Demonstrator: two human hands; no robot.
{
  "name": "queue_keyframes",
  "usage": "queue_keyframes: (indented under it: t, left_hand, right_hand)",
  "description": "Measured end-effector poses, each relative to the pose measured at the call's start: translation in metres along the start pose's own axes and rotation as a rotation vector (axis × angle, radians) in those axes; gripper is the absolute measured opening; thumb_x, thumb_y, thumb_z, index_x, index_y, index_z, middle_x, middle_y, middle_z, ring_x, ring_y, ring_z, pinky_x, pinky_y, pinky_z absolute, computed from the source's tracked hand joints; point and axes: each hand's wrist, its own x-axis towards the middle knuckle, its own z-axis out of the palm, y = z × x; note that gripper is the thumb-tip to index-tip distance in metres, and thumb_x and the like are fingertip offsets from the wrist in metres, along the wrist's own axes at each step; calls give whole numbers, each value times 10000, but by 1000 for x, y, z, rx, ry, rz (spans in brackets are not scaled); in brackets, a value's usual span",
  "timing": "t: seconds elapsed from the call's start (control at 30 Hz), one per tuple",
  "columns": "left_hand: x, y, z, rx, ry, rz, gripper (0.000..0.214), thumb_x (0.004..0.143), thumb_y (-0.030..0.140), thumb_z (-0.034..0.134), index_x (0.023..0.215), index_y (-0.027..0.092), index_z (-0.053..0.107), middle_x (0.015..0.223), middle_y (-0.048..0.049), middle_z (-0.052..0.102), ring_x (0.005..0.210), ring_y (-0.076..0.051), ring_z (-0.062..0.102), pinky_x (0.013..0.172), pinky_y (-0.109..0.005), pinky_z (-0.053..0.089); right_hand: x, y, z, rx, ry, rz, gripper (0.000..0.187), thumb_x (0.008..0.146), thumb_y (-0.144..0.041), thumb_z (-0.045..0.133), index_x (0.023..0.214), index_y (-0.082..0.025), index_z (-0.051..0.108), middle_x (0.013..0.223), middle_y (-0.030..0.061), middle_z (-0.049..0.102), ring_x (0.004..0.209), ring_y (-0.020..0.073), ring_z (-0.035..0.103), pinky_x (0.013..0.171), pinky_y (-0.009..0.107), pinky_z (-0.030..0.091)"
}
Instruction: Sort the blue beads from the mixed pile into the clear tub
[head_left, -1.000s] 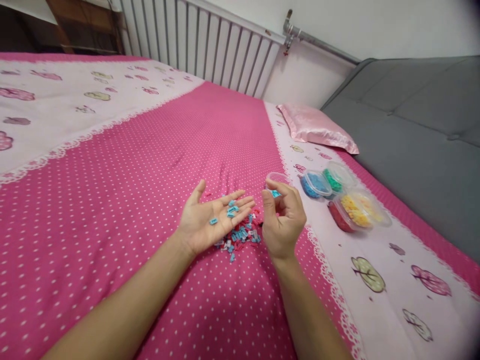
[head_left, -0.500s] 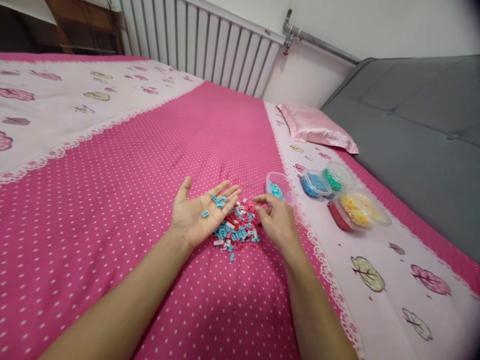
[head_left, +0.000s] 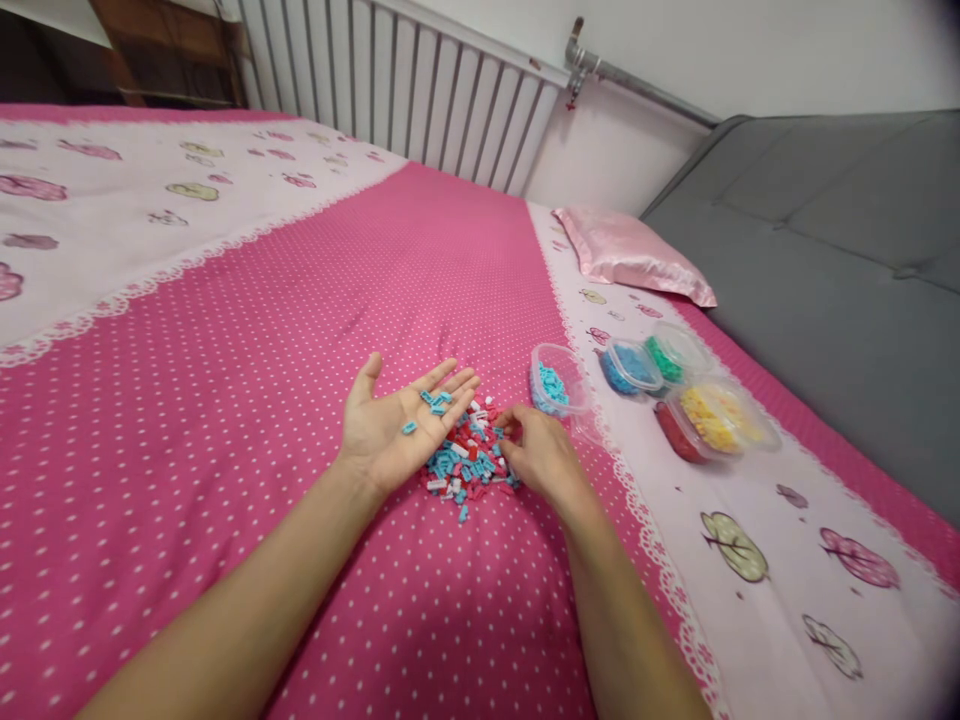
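Now left hand [head_left: 386, 435] flat open, palm up, few blue pieces [head_left: 436, 402] on it; mixed pile [head_left: 461, 465] beside, on bedspread [head_left: 300, 330] near its right lace border [head_left: 646, 520]; right hand [head_left: 544, 455], half-curled, has dropped to pile's edge, likely picking, grip unclear; clear tub [head_left: 577, 388] just beyond.

On the bed [head_left: 225, 330], a pile of small pieces [head_left: 465, 462] lies between the left hand [head_left: 386, 432], with a few loose pieces [head_left: 438, 408] on its palm and fingers, and the right hand [head_left: 546, 458], whose partly hidden fingertips seem to touch the pile's right edge. Just beyond the right hand stands a tub [head_left: 579, 385] holding more pieces, with a cluster of filled tubs [head_left: 648, 381] farther right. Behind those, a pillow [head_left: 634, 252] lies near the headboard [head_left: 825, 225] on the right, and a radiator [head_left: 420, 85] stands past the bed's far edge.
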Motion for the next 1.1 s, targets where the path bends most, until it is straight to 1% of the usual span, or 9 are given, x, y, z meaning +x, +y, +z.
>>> queue_keyframes:
  t: [0.13, 0.2, 0.3, 0.43, 0.53, 0.7, 0.8, 0.9, 1.1]
  left_hand:
    - [0, 0, -1, -21, -15, -4, 782, 806, 499, 432, 1383, -7, 287, 1311, -283, 474, 1248, -359, 453, 968, -418, 460]
    - [-1, 0, -1, -38, -15, -11, 779, 804, 494, 438, 1391, 5, 281, 1326, -281, 462, 1248, -358, 454, 964, -425, 462]
    - [-1, 0, -1, -59, -6, -20, 777, 803, 486, 442, 1401, 20, 273, 1353, -275, 439, 1249, -354, 453, 966, -429, 460]
    - [0, 0, -1, -75, -13, -30, 784, 800, 475, 454, 1410, 23, 259, 1370, -274, 421, 1251, -353, 451, 973, -423, 455]
    - [0, 0, -2, -85, -28, -47, 785, 794, 471, 465, 1419, 49, 248, 1377, -262, 418, 1244, -352, 461, 969, -426, 457]
    - [0, 0, -3, -56, -28, -38, 786, 802, 490, 449, 1417, 42, 251, 1362, -260, 436, 1236, -341, 472, 965, -413, 462]
    - [0, 0, -2, -31, -18, -21, 784, 815, 502, 428, 1401, 5, 267, 1348, -273, 442, 1245, -343, 461, 978, -405, 452]
    - [0, -1, -1, -21, -22, -17, 782, 821, 501, 422, 1392, -12, 275, 1353, -281, 431, 1257, -347, 446, 986, -403, 445]
    - [-1, -1, -1, -54, -18, -45, 763, 811, 484, 440, 1413, 51, 259, 1365, -256, 434, 1231, -339, 478, 958, -414, 470]
  right_hand:
    - [0, -2, 0, -8, 10, 25, 146, 721, -126, 554, 840, -187, 613, 846, 44, 660, 799, 184, 583, 732, 304, 405]
    - [2, -2, 0, 1, 3, 32, 129, 725, -129, 551, 826, -189, 605, 828, 40, 659, 770, 181, 581, 712, 302, 406]
    - [4, 0, 2, 70, 13, 34, 118, 733, -142, 538, 823, -192, 597, 797, 26, 653, 715, 165, 579, 670, 288, 416]
    - [7, 1, 3, 199, 92, -3, 152, 741, -153, 520, 869, -185, 596, 807, 21, 651, 700, 152, 589, 675, 286, 447]
    - [8, -1, 1, 258, 174, -41, 177, 755, -175, 513, 896, -173, 620, 836, 40, 659, 721, 160, 599, 707, 307, 468]
    - [10, -4, -1, 426, 281, -77, 201, 773, -218, 512, 906, -168, 654, 921, 65, 675, 743, 158, 614, 710, 306, 495]
    - [10, -5, 0, 512, 311, -65, 215, 776, -243, 524, 919, -162, 662, 927, 74, 681, 737, 156, 620, 694, 299, 503]
    - [10, -7, 0, 545, 325, -73, 221, 780, -252, 529, 931, -166, 665, 939, 73, 684, 765, 157, 630, 710, 298, 506]
    - [8, -11, -4, 540, 370, -112, 222, 779, -231, 534, 937, -177, 680, 928, 57, 680, 843, 162, 626, 733, 293, 506]
